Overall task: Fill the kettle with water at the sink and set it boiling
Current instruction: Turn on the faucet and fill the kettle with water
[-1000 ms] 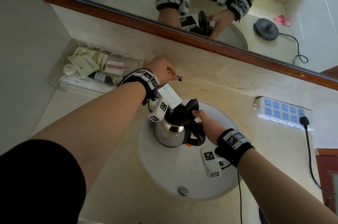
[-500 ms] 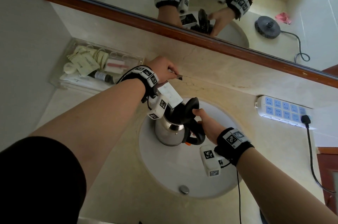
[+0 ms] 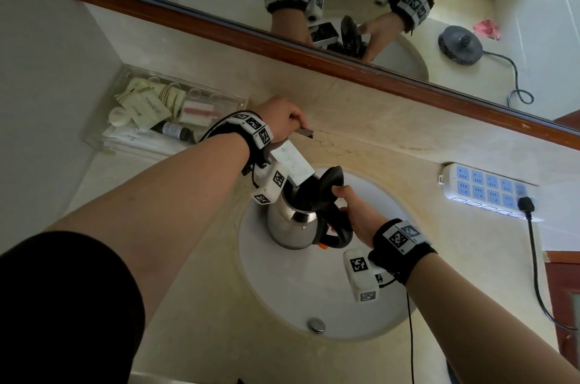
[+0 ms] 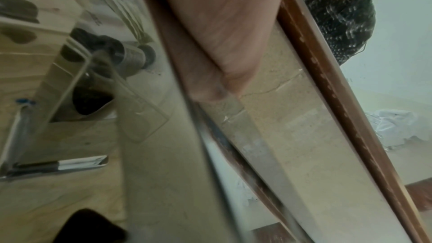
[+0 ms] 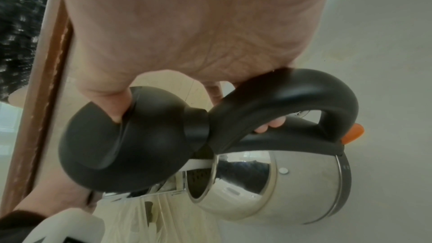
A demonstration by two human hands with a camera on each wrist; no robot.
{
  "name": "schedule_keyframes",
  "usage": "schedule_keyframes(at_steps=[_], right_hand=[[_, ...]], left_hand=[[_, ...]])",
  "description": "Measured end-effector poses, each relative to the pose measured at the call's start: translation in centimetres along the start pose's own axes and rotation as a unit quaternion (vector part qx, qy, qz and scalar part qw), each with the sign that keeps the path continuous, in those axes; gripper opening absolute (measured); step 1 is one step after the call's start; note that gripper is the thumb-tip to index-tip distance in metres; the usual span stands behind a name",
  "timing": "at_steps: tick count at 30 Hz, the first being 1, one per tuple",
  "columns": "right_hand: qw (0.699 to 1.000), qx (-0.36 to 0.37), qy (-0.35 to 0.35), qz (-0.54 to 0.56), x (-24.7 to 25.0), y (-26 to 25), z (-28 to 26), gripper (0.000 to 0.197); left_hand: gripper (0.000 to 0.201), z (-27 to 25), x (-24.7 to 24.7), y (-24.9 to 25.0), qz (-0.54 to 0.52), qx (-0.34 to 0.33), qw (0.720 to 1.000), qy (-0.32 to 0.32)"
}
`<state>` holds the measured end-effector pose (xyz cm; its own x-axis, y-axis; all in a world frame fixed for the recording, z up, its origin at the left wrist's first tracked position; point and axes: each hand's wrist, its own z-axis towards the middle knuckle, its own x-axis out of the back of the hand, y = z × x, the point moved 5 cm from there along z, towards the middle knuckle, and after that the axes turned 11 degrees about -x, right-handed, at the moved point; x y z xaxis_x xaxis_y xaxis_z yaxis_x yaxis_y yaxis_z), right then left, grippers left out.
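A steel kettle (image 3: pixel 290 223) stands in the white sink basin (image 3: pixel 317 292), its black lid (image 3: pixel 328 187) swung up. My right hand (image 3: pixel 343 206) grips the black handle (image 5: pixel 292 97), and the thumb (image 5: pixel 110 99) presses on the raised lid. An orange switch (image 5: pixel 355 133) shows at the handle's foot. The flat chrome tap spout (image 3: pixel 293 164) reaches over the kettle's open mouth; I cannot tell whether water runs. My left hand (image 3: pixel 295 124) pinches the tap lever (image 3: pixel 305 132) behind the spout. The kettle's round base (image 3: pixel 459 45) appears only as a mirror reflection.
A clear tray (image 3: pixel 103 132) of toiletries sits at the back left of the counter. A white power strip (image 3: pixel 485 192) with a black plug lies at the right. The wood-framed mirror (image 3: pixel 345 70) runs along the wall. A drain knob (image 3: pixel 316 324) sits at the basin's near rim.
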<state>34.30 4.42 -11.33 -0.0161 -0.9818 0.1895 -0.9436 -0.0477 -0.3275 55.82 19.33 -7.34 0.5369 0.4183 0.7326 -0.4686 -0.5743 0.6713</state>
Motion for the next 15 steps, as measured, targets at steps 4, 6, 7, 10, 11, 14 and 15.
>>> schedule_keyframes(at_steps=[4,6,7,10,11,14,15], right_hand=[[1.0,-0.003,0.0,-0.001,0.0,0.0,0.1,0.082],[1.0,0.005,0.0,0.001,0.0,0.0,0.1,0.069],[1.0,0.007,0.0,0.003,0.0,-0.1,0.2,0.064],[1.0,0.013,-0.002,0.003,0.0,0.0,0.3,0.06],[1.0,0.015,-0.003,0.004,-0.1,0.0,0.3,0.06],[1.0,0.018,0.0,0.011,0.0,0.3,0.4,0.057],[1.0,0.019,0.0,0.012,0.0,0.4,0.3,0.057]], left_hand=[[0.034,0.0,-0.1,0.0,0.016,0.006,1.0,-0.014],[0.036,-0.1,0.0,0.2,0.019,0.004,1.0,-0.012],[0.036,-0.1,0.0,0.3,0.019,0.002,1.0,-0.009],[0.032,-0.4,0.2,0.3,0.005,0.007,1.0,0.009],[0.029,-0.7,0.3,0.3,-0.009,0.013,1.0,0.023],[0.026,-1.6,0.6,0.4,-0.042,0.022,0.996,0.075],[0.027,-2.1,0.7,0.4,-0.049,0.025,0.994,0.099]])
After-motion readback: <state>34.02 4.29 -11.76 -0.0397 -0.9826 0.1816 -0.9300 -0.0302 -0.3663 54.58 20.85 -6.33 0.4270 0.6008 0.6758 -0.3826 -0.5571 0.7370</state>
